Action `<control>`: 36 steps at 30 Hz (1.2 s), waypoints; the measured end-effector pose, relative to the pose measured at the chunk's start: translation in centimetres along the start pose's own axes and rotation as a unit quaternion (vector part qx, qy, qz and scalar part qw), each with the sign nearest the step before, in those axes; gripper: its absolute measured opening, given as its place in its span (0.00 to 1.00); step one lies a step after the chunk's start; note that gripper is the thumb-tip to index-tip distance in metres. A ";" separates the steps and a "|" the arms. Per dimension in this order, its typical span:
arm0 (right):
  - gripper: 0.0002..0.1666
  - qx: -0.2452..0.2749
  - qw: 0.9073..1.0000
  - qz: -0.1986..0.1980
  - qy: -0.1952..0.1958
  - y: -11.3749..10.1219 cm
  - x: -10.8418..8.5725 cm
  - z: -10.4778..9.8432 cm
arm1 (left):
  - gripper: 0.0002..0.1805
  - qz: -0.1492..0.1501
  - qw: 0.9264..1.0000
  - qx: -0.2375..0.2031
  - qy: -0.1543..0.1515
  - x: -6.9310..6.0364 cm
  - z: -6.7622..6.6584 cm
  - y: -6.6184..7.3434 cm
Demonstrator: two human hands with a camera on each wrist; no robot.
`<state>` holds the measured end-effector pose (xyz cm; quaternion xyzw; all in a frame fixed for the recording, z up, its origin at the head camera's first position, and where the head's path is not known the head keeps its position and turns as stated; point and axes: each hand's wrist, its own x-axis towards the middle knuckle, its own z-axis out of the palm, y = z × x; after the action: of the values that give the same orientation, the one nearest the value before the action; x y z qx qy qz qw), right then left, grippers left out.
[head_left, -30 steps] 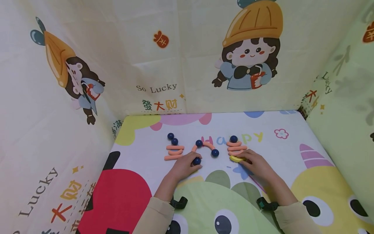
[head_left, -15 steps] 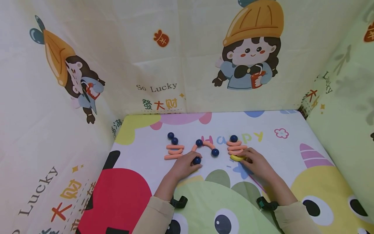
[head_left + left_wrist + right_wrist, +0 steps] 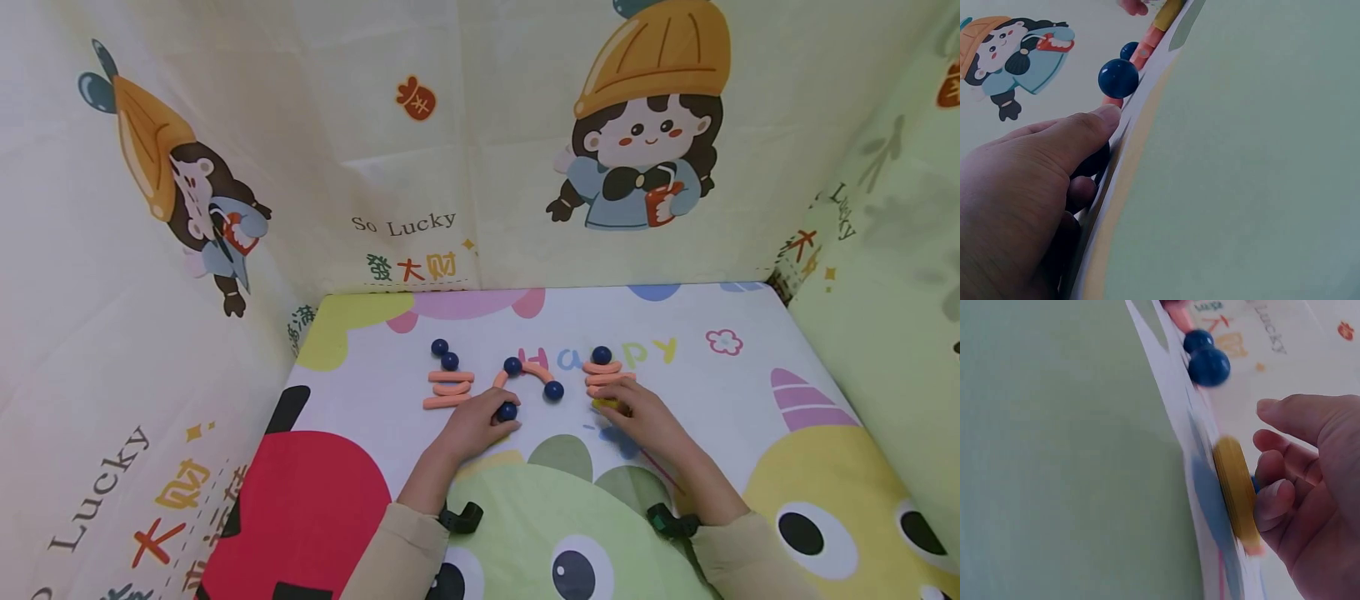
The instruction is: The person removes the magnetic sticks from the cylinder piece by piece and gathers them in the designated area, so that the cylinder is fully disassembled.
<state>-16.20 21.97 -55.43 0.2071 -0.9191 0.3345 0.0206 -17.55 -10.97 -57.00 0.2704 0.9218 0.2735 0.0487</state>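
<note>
My left hand (image 3: 472,423) holds a dark blue ball (image 3: 507,412) between thumb and fingers at the lower end of a pink arc; its palm side is hidden. Over the yellow curved piece (image 3: 1235,490) hovers my right hand (image 3: 651,417), its thumb apart and fingers loosely bent, gripping nothing. This yellow piece lies under a stack of pink pieces (image 3: 602,379) topped by a blue ball (image 3: 602,355). The arc has a pink curved piece (image 3: 537,371) between two more blue balls.
Left of the arc are several pink bars (image 3: 452,377) with two blue balls (image 3: 449,361) above them. The printed mat (image 3: 480,325) covers the table, and patterned cloth walls (image 3: 510,167) stand behind and at both sides.
My right hand has let go of the yellow piece and shifted left over it, partly covering it in the head view. My left hand stays on its ball.
</note>
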 end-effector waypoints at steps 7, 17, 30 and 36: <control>0.14 0.031 0.997 -0.065 -0.010 -1.2 1.6 1.6 | 0.20 -0.004 1.000 0.009 0.003 0.2 0.3 -0.3; 0.21 0.060 0.996 -0.006 -0.065 -2.9 3.7 2.5 | 0.20 0.002 1.000 0.012 0.011 0.3 0.3 -0.5; 0.25 0.006 0.994 0.058 -0.091 -3.7 5.7 3.6 | 0.19 0.009 1.000 0.006 0.017 0.2 0.4 -0.6; 0.22 -0.007 0.993 0.080 -0.090 -4.0 6.3 4.1 | 0.19 0.012 1.000 0.007 0.016 0.3 0.3 -0.5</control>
<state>-19.99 14.37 -55.05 0.1617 -0.9333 0.3085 -0.0875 -17.94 -11.02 -57.47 0.2768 0.9211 0.2721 0.0286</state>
